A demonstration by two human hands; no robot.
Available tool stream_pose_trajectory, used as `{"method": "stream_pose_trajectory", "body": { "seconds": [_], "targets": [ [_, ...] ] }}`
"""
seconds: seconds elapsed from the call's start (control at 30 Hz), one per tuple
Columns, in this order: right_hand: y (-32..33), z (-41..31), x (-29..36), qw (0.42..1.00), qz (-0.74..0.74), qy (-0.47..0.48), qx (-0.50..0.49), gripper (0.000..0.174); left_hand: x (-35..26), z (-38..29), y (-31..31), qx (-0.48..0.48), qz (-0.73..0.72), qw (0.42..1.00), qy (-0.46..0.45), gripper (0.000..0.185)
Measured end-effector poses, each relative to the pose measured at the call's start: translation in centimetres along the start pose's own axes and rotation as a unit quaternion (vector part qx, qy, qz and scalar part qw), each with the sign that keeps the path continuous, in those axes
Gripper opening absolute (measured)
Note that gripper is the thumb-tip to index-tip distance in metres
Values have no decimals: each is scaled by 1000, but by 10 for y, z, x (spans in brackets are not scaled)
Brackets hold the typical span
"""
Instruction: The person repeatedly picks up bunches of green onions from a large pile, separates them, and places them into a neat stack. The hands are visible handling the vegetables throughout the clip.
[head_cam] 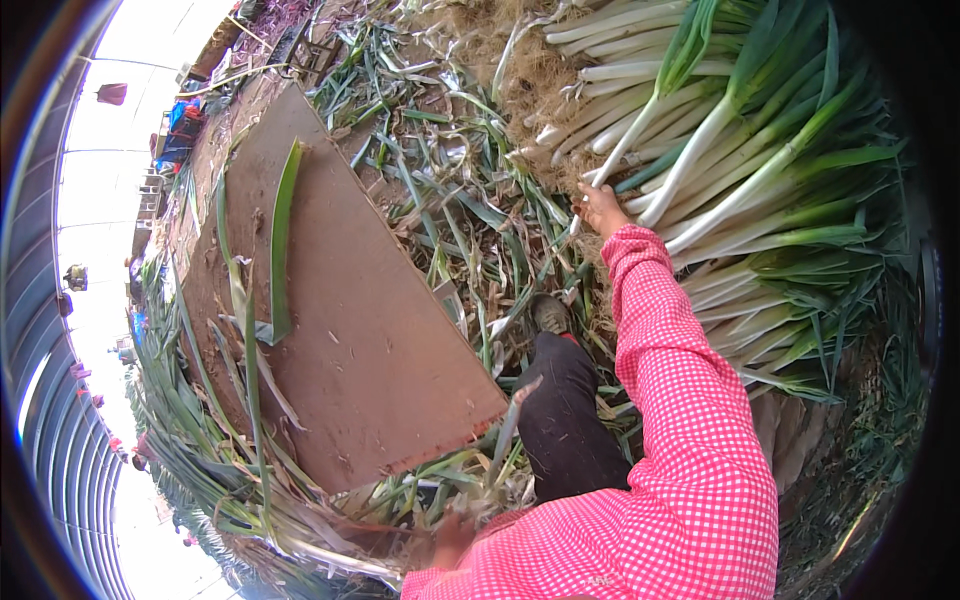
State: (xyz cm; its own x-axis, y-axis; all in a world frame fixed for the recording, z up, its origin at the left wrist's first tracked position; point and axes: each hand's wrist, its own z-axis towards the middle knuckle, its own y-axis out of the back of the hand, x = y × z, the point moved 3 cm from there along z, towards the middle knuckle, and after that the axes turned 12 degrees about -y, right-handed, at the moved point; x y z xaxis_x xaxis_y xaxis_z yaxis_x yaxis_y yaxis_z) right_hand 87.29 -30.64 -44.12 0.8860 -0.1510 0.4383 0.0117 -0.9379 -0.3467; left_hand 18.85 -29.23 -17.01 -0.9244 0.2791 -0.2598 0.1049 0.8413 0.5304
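My right hand [602, 211] is closed around the white lower stem of a long green onion [636, 133]; its green leaves lie over a big pile of green onions [697, 157] with white stems and brown roots. My left hand [454, 534], blurred, is low in the view among dry leaf sheaths, beside the white end of another green onion [337, 559]. Whether it grips anything is unclear. Between the hands lies a flat brown board [375, 337] with a cut green leaf [283, 240] on it.
Loose leaves and peelings [480, 217] cover the ground between board and pile. My shoe [551, 313] stands among them. More green onions [172, 420] lie along the board's far left side. Blue bags [180, 127] and a grey crate [150, 191] are farther off.
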Motion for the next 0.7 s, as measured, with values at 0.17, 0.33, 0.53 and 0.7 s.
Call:
{"method": "stream_pose_trajectory", "body": {
  "seconds": [0.17, 0.33, 0.53, 0.7],
  "targets": [
    [-16, -34, 31, 973, -194, 101, -75, 36, 17, 8, -11, 53, -2, 999, 5, 37],
    [-59, -146, 94, 840, -313, 414, -157, 41, 31, 24, -15, 47, -50, 993, -95, 32],
    [-31, -252, 150, 788, -213, 578, 9, 23, 32, 16, -19, 71, 248, 937, -234, 62],
    [18, -261, 248, 766, -271, 571, -119, 34, 24, -30, 24, -270, 33, 959, -82, 26]
  ]
}}
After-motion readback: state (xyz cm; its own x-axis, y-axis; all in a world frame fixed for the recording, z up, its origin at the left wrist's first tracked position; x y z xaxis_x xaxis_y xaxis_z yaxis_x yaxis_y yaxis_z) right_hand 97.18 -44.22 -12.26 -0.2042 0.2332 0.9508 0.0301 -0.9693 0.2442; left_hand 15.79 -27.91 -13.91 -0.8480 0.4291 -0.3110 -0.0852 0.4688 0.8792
